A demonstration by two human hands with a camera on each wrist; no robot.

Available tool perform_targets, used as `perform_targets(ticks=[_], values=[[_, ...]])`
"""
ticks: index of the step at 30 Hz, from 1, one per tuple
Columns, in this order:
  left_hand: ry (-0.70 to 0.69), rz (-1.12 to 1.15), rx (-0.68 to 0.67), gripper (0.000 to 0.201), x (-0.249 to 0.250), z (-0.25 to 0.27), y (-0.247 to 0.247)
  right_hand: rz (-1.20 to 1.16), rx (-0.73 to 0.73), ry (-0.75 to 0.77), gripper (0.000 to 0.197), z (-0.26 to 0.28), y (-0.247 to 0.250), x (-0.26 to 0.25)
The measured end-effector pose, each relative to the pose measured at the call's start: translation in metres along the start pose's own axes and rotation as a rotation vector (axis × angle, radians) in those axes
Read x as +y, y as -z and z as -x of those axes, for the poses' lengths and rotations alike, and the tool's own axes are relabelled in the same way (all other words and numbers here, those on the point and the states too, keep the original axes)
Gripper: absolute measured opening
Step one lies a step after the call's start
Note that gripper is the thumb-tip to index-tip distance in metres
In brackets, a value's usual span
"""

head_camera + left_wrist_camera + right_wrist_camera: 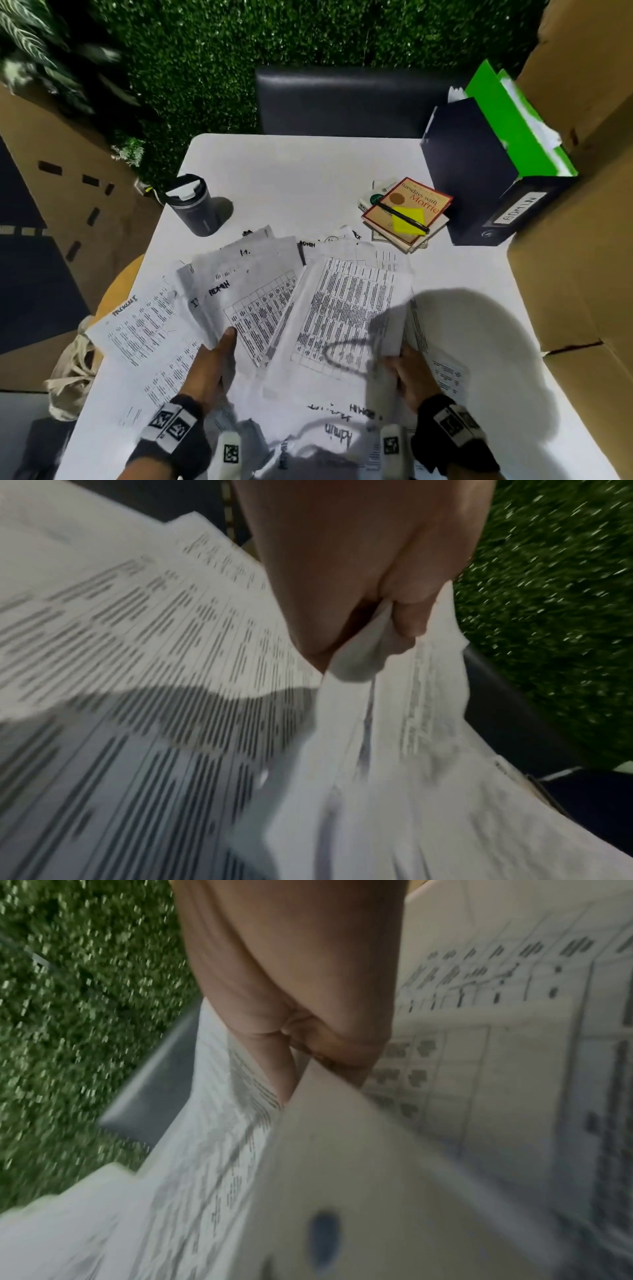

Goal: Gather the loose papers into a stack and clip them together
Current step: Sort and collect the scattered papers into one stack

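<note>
the gathering step is in hand: the left hand (214,363) at 7 o'clock pinches a fan of printed papers (260,308), and the right hand (409,371) at 5 o'clock pinches the sheets beside them, over the white table (291,171). more sheets lie loose toward 8 o'clock and 12 o'clock. next, i judge, the two bundles must be squared together; no clip is visible.

The papers (342,308) are white, printed with black text and grid tables — a few carry black handwritten words. They lie on a white surface (291,171). The tumbler (195,205) is dark grey. The top book (409,205) has a tan cover edged in red with red lettering, a yellow sticky note (407,221) and a black pen (404,217) across it. The binder (479,178) is dark navy with a white label, a bright green folder (513,123) behind it. Brown cardboard (582,240) stands alongside; the backdrop (274,34) is mottled green foliage.
</note>
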State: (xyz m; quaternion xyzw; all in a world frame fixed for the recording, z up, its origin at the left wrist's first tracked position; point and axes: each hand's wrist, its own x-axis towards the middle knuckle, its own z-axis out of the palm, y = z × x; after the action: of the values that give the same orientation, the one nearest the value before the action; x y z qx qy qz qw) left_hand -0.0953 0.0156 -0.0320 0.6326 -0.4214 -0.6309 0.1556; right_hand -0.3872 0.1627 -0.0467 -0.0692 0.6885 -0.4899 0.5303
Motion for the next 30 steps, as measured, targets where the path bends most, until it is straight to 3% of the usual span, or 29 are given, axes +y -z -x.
perform_targets(ticks=[2, 5, 7, 10, 13, 14, 17, 18, 20, 21, 23, 25, 26, 28, 30], values=[[-0.025, -0.002, -0.006, 0.082, 0.007, 0.001, 0.012, -0.055, 0.027, 0.066, 0.033, 0.0, 0.009, -0.011], [-0.049, 0.168, 0.003, 0.08, 0.018, -0.001, 0.03, -0.111, -0.037, 0.169, 0.035, 0.002, 0.014, -0.034], [-0.053, 0.215, -0.077, 0.076, 0.027, -0.001, 0.037, -0.094, -0.126, 0.221, 0.029, 0.006, 0.006, -0.05], [-0.04, 0.273, -0.14, 0.088, 0.031, -0.004, 0.043, -0.038, -0.179, 0.267, 0.017, 0.009, -0.023, -0.064], [0.025, 0.324, -0.166, 0.093, 0.02, -0.009, 0.049, 0.0, -0.244, 0.199, 0.082, 0.006, -0.054, -0.06], [0.035, 0.316, -0.186, 0.089, 0.019, -0.006, 0.049, 0.003, -0.267, 0.144, 0.092, 0.004, -0.062, -0.051], [0.062, 0.274, -0.221, 0.05, 0.013, 0.001, 0.045, 0.007, -0.338, -0.007, 0.067, 0.01, -0.088, -0.031], [0.044, 0.234, -0.203, 0.046, 0.012, 0.004, 0.045, 0.028, -0.36, -0.028, 0.063, 0.009, -0.096, -0.021], [0.02, 0.175, -0.162, 0.056, 0.01, 0.011, 0.047, 0.06, -0.32, -0.036, 0.084, 0.007, -0.108, -0.006], [-0.001, 0.144, -0.17, 0.055, 0.006, 0.012, 0.05, 0.087, -0.303, -0.022, 0.083, 0.006, -0.111, -0.006], [-0.017, 0.026, -0.144, 0.041, -0.008, 0.008, 0.067, 0.14, -0.314, 0.046, 0.049, 0.007, -0.127, -0.013], [-0.017, -0.108, -0.091, 0.058, -0.025, 0.0, 0.078, 0.19, -0.221, 0.148, 0.039, 0.004, -0.121, -0.023], [-0.031, -0.126, -0.064, 0.063, -0.028, -0.001, 0.086, 0.257, -0.084, 0.2, 0.038, -0.001, -0.118, -0.026], [-0.062, -0.066, 0.011, 0.053, -0.02, 0.008, 0.1, 0.501, 0.328, 0.242, 0.04, -0.016, -0.106, -0.031], [-0.091, -0.006, 0.131, 0.031, -0.013, 0.017, 0.117, 0.707, 0.558, 0.091, 0.069, -0.026, -0.089, -0.03]])
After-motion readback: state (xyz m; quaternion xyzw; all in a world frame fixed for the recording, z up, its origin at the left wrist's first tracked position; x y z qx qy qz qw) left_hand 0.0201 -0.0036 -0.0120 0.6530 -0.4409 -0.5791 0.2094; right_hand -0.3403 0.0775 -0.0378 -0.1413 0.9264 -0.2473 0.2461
